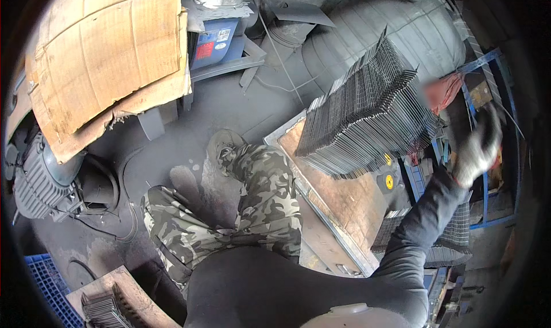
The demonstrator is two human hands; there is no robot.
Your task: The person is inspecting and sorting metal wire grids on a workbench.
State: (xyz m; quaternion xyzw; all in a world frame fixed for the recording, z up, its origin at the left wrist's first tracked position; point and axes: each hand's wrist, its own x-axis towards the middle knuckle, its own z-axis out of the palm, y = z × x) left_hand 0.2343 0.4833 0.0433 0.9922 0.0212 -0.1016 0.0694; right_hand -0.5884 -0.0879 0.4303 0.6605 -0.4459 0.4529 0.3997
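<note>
My right arm reaches out to the right. On its hand is a pale glove with darker fingers, and my right hand is raised beyond the edge of a wood-topped bench. Motion blurs the fingers, so their closing and any hold cannot be made out. A tall stack of thin black ridged plates stands on the bench, left of that hand. Close to the hand, behind the stack, is a red cloth-like thing. Below my right forearm sits another stack of dark plates. My left hand does not show.
A blue metal frame stands at the right. Cardboard sheets cover the upper left, above a finned motor with cables on the floor. At lower left are a blue plastic crate and a board bearing black pieces.
</note>
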